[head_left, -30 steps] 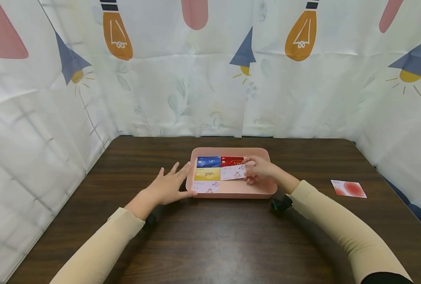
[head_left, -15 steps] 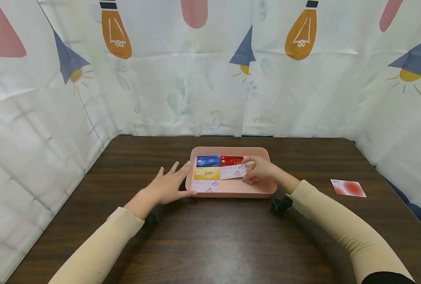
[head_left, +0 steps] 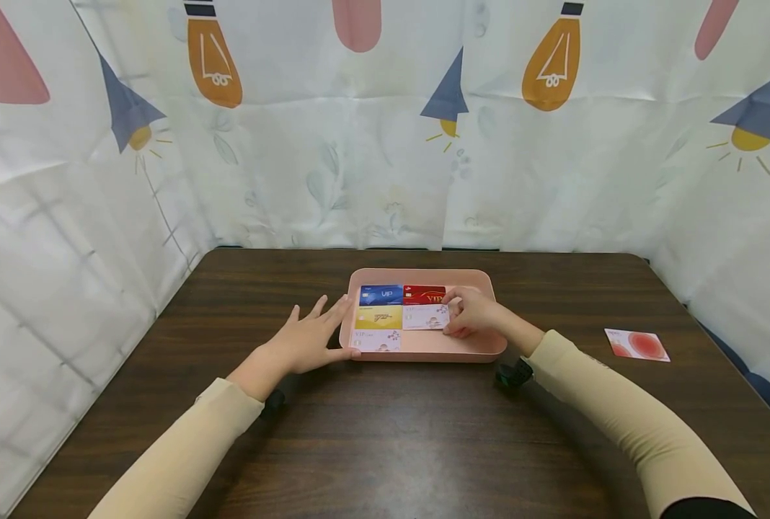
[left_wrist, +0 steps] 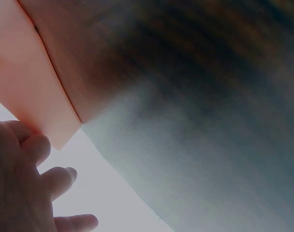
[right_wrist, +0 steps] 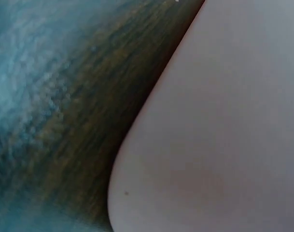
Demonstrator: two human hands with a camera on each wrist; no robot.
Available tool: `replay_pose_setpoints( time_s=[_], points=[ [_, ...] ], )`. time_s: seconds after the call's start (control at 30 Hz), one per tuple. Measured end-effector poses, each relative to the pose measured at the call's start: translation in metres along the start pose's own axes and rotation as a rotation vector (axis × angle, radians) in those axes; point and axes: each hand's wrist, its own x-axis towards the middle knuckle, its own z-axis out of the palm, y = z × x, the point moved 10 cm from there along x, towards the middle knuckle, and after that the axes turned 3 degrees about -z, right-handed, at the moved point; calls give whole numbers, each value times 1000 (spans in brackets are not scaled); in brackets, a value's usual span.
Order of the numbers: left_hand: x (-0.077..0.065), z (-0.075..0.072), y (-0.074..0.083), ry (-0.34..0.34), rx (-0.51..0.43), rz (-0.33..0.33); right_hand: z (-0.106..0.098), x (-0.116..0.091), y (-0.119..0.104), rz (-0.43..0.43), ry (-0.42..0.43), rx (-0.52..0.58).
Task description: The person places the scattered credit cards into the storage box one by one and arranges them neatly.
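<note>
A shallow pink tray holds several cards laid in two columns. My right hand pinches the right edge of a white flowered card, which lies below a red VIP card and beside a yellow card. A blue VIP card sits at the tray's upper left, a second white card at its lower left. With fingers spread, my left hand rests at the tray's left rim. In the left wrist view, fingers show beside the tray's pink wall.
One white card with red circles lies on the dark wooden table, right of the tray. A patterned white curtain stands behind the table's far edge. The right wrist view shows mostly wood grain and a pale, close surface.
The white card under my right hand has turned from slightly tilted to level with the cards around it. My left hand stays at the tray's left side.
</note>
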Motion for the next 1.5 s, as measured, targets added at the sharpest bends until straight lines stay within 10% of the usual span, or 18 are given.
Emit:
replay_pose_setpoints(
  time_s=[1.5],
  points=[
    [-1, -1, 1, -6, 0, -8, -2, -1, -4, -31, 23, -102]
  ],
)
